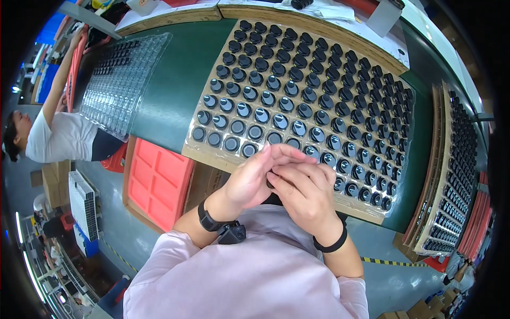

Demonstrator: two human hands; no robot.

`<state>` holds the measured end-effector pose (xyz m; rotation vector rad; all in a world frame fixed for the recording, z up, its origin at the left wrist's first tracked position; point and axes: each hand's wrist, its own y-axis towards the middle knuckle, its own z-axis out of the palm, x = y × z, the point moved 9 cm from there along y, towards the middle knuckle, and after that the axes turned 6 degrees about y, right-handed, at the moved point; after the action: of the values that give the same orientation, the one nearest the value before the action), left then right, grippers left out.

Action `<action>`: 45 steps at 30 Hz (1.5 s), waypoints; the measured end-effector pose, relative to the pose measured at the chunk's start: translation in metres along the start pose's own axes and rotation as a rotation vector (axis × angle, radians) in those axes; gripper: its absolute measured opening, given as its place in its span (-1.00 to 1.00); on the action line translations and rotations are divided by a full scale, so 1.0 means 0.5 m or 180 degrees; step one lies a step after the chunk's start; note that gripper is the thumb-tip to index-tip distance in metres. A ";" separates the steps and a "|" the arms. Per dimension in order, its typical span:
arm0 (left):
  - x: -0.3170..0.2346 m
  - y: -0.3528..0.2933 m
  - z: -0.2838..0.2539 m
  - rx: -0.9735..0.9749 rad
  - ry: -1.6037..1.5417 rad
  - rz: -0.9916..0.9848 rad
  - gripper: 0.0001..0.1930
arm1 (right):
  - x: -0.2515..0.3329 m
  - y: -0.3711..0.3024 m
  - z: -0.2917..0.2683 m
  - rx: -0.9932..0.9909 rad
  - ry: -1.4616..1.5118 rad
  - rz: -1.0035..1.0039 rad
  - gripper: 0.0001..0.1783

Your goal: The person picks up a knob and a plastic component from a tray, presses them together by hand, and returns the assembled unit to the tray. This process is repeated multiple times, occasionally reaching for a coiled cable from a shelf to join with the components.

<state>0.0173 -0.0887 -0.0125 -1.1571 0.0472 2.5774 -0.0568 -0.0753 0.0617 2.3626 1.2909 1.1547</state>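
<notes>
My left hand (248, 178) and my right hand (308, 194) meet over the near edge of the table, fingers curled toward each other. A sliver of a small dark piece (270, 184) shows between them; the fingers hide most of it. Just beyond lies a clear tray on a cardboard sheet (212, 158), filled with rows of glossy black knob-like parts (287, 103). Most have a raised, slanted top. Several at the near left, such as one flat round part (231, 143), look lower and flat-topped. My hands cover part of the nearest rows.
A second clear tray (119, 80), partly filled, lies left on the green table (175, 90). A person (64, 133) stands beyond it. Red divided trays (159, 175) sit below the table edge. More loaded trays (451, 181) stand at right. A wooden ledge (319, 32) borders the far side.
</notes>
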 end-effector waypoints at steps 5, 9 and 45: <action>-0.005 -0.009 -0.020 -0.0256 0.0050 -0.0074 -0.42 | -0.044 -0.010 -0.044 -0.0268 0.0360 0.0374 -0.71; -0.047 -0.020 -0.059 -0.0446 0.0675 0.0301 -0.42 | -0.091 -0.031 -0.084 -0.0594 0.0316 0.0896 -0.76; -0.076 -0.033 0.067 0.0058 0.3105 0.1541 -0.56 | -0.098 -0.066 -0.055 -0.1002 0.2326 0.1705 -0.75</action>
<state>0.0217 -0.0780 0.0396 -2.5080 0.6215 2.0461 -0.1123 -0.0990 0.0372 2.1616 0.5157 2.3315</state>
